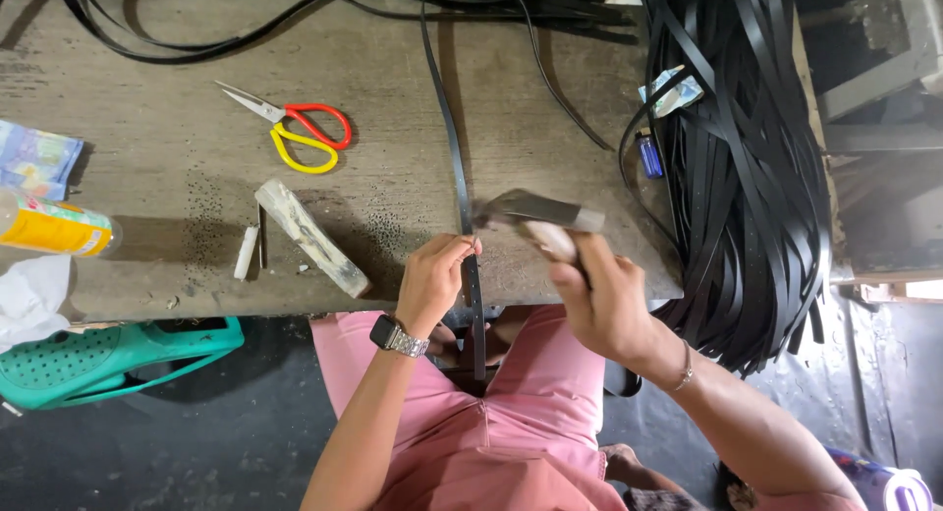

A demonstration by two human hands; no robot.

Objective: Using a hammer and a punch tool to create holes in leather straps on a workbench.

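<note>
- While your left hand point(432, 280) pinches the black strap point(462, 192) against the near edge of the desk point(157, 177), your right hand point(599, 300) is clenched round the handle of a hammer point(538, 213), its head just beside the pinched spot.
- The step in hand looks like hammering the strap where it crosses the near edge; it runs from there toward the far edge.
- The next blow calls for fingertips kept off the strike point and the strap held flat.
- Counted: one hammer, one pair of scissors point(295, 130) with red and yellow handles, one pale bar point(312, 238), one small white stick point(246, 252), one blue lighter point(649, 155), and one big bundle of black straps point(747, 167) at the right edge.
</note>
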